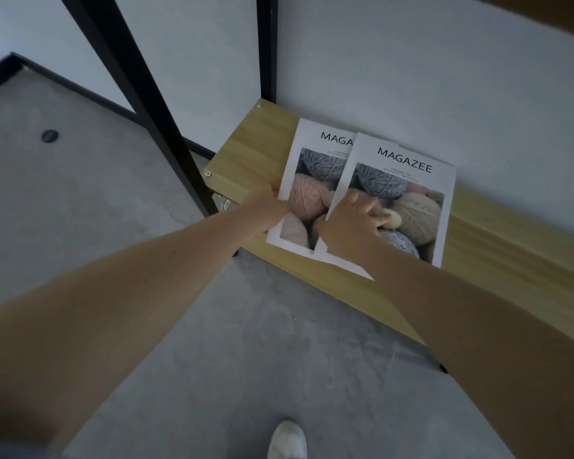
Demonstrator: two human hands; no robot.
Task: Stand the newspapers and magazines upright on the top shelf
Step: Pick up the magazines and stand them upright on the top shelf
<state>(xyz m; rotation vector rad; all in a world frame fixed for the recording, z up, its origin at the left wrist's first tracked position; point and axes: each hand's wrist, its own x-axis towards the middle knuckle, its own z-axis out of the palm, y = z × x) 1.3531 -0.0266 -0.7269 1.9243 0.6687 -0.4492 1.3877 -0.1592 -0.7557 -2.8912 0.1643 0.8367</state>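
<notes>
Two white magazines titled MAGAZEE, with yarn balls on their covers, lie flat and overlapping on a low wooden shelf [246,150]. The right magazine [408,180] lies on top of the left magazine [307,180]. My left hand [269,202] touches the left edge of the left magazine; whether its fingers have hold of it is unclear. My right hand [353,218] rests on the right magazine, with fingers curled at its left edge. The top shelf is only a brown strip [543,14] at the upper right corner.
Black metal frame posts [140,94] rise at the shelf's left end against a white wall. Grey concrete floor [80,193] spreads left and below, with a small round black disc [50,136]. My white shoe [287,438] stands at the bottom edge.
</notes>
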